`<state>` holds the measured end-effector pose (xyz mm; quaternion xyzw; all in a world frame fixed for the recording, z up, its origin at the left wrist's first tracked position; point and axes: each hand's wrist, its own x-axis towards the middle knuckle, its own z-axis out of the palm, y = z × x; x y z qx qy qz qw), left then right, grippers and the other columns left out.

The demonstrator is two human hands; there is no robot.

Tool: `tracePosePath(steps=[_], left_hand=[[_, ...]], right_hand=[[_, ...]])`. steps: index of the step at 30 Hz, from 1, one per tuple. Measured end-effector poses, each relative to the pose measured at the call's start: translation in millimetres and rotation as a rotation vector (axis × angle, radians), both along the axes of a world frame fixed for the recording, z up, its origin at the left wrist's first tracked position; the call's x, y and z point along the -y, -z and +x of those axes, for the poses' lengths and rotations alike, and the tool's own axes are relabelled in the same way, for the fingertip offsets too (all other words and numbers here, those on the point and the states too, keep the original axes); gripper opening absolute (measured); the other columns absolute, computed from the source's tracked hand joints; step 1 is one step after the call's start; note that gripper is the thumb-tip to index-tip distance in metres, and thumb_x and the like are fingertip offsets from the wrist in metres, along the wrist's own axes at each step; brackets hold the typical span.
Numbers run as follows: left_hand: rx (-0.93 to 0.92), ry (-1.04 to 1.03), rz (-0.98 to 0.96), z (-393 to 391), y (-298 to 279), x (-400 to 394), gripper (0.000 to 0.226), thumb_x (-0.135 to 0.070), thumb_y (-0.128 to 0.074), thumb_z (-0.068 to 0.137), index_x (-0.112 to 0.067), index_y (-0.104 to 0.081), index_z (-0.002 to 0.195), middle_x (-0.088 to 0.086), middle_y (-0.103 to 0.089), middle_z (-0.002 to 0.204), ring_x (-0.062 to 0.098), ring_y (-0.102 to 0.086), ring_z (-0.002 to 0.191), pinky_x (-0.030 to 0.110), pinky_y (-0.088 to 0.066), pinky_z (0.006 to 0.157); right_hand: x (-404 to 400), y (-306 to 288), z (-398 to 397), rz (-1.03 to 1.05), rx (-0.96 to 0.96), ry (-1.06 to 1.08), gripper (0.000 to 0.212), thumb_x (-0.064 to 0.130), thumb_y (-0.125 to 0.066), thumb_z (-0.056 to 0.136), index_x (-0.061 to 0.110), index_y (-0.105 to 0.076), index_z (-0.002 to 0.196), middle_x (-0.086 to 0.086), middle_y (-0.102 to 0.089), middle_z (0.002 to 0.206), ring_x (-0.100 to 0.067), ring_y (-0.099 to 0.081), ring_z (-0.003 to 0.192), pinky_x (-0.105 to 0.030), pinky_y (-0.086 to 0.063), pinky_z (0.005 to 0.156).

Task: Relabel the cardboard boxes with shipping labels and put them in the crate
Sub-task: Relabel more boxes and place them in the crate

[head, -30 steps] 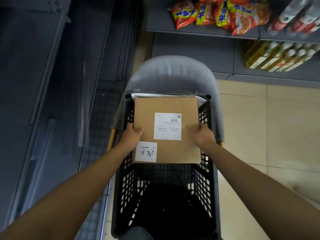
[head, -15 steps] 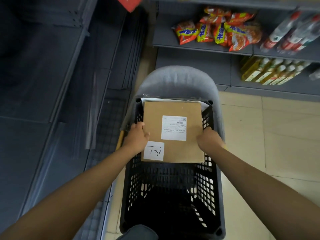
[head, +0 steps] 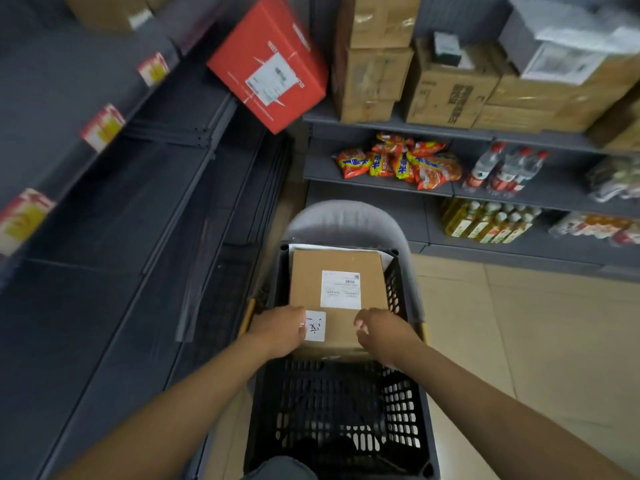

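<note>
We see the flat brown cardboard box (head: 336,292) now deeper in the black perforated plastic crate (head: 401,403); left hand (head: 277,330) and right hand (head: 384,329), earlier gripping its sides, now rest at its 6 o'clock edge, fingers loosely curled, seemingly released.

Labelled cardboard box (head: 337,292) flat in crate (head: 408,427)

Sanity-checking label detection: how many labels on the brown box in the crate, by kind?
On the cardboard box in the black crate:
Printed shipping label: 1
Handwritten white sticker, part under the left hand: 1
Total: 2
</note>
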<state>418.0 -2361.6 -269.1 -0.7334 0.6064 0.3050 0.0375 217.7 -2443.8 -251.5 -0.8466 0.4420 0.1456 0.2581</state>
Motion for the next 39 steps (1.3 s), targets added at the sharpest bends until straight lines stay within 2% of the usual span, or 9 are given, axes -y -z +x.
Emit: tracePosePath(steps=[3, 7, 13, 16, 19, 22, 26, 31, 39], left_hand=[[0.064, 0.016, 0.028, -13, -17, -18, 0.032, -0.031, -0.040, 0.098, -0.015, -0.051, 0.123, 0.008, -0.054, 0.128, 0.024, -0.056, 0.109, 0.041, -0.049, 0.090], [0.114, -0.042, -0.027, -31, -42, -45, 0.031, -0.030, -0.040, 0.099, -0.014, -0.052, 0.123, 0.009, -0.056, 0.124, 0.024, -0.056, 0.107, 0.037, -0.048, 0.087], [0.224, -0.308, -0.116, -77, -69, -100, 0.030, -0.029, -0.039, 0.100, -0.011, -0.053, 0.119, 0.009, -0.057, 0.119, 0.027, -0.056, 0.104, 0.035, -0.044, 0.082], [0.210, -0.451, -0.134, -112, -69, -145, 0.029, -0.031, -0.039, 0.099, -0.012, -0.054, 0.116, 0.009, -0.056, 0.117, 0.026, -0.055, 0.101, 0.033, -0.043, 0.078], [0.248, -0.544, -0.097, -146, -65, -200, 0.031, -0.030, -0.040, 0.098, -0.011, -0.053, 0.119, 0.011, -0.056, 0.120, 0.029, -0.054, 0.108, 0.034, -0.042, 0.082], [0.279, -0.682, -0.078, -169, -65, -261, 0.032, -0.029, -0.040, 0.097, -0.010, -0.051, 0.121, 0.012, -0.055, 0.126, 0.028, -0.052, 0.114, 0.035, -0.042, 0.087], [0.345, -0.909, -0.079, -194, -73, -351, 0.034, -0.028, -0.037, 0.099, -0.009, -0.049, 0.125, 0.011, -0.055, 0.129, 0.028, -0.055, 0.115, 0.036, -0.045, 0.089], [0.410, -1.242, -0.008, -242, -82, -482, 0.033, -0.022, -0.043, 0.095, -0.011, -0.050, 0.125, 0.012, -0.055, 0.131, 0.031, -0.052, 0.120, 0.038, -0.043, 0.094], [0.461, -1.747, 0.072, -419, -88, -713, 0.030, -0.023, -0.040, 0.096, -0.014, -0.051, 0.123, 0.010, -0.057, 0.124, 0.031, -0.056, 0.112, 0.037, -0.043, 0.088]], right_hand=[[-12, -13, -1, -0.020, 0.014, -0.039, 0.031, 0.027, -0.047, 0.094, 0.021, -0.058, 0.122, -0.003, -0.060, 0.120, -0.021, -0.058, 0.104, -0.035, -0.051, 0.089], [-25, -27, -4, -0.071, 0.042, -0.136, 0.030, 0.028, -0.048, 0.094, 0.022, -0.058, 0.121, -0.002, -0.061, 0.120, -0.020, -0.058, 0.105, -0.035, -0.051, 0.090], [-56, -42, -24, -0.171, 0.134, -0.357, 0.032, 0.026, -0.047, 0.095, 0.015, -0.056, 0.124, -0.008, -0.059, 0.123, -0.027, -0.056, 0.109, -0.036, -0.049, 0.091], [-84, -44, -42, -0.155, 0.171, -0.473, 0.029, 0.026, -0.048, 0.095, 0.011, -0.059, 0.117, -0.011, -0.061, 0.116, -0.029, -0.058, 0.104, -0.037, -0.049, 0.088], [-123, -40, -59, -0.127, 0.170, -0.602, 0.027, 0.027, -0.044, 0.096, 0.011, -0.061, 0.110, -0.011, -0.064, 0.110, -0.029, -0.059, 0.101, -0.038, -0.050, 0.085], [-166, -40, -61, -0.105, 0.179, -0.741, 0.024, 0.025, -0.045, 0.095, 0.013, -0.059, 0.110, -0.010, -0.062, 0.110, -0.030, -0.059, 0.102, -0.032, -0.048, 0.081], [-244, -50, -37, -0.119, 0.218, -0.986, 0.024, 0.021, -0.045, 0.094, 0.013, -0.058, 0.113, -0.010, -0.060, 0.116, -0.028, -0.057, 0.105, -0.034, -0.048, 0.088], [-382, -63, -23, -0.129, 0.317, -1.287, 0.025, 0.023, -0.047, 0.094, 0.013, -0.060, 0.113, -0.008, -0.061, 0.119, -0.027, -0.057, 0.109, -0.032, -0.047, 0.087], [-642, -61, -111, -0.073, 0.415, -1.802, 0.026, 0.025, -0.047, 0.093, 0.013, -0.063, 0.109, -0.008, -0.065, 0.116, -0.027, -0.059, 0.109, -0.032, -0.049, 0.088]])
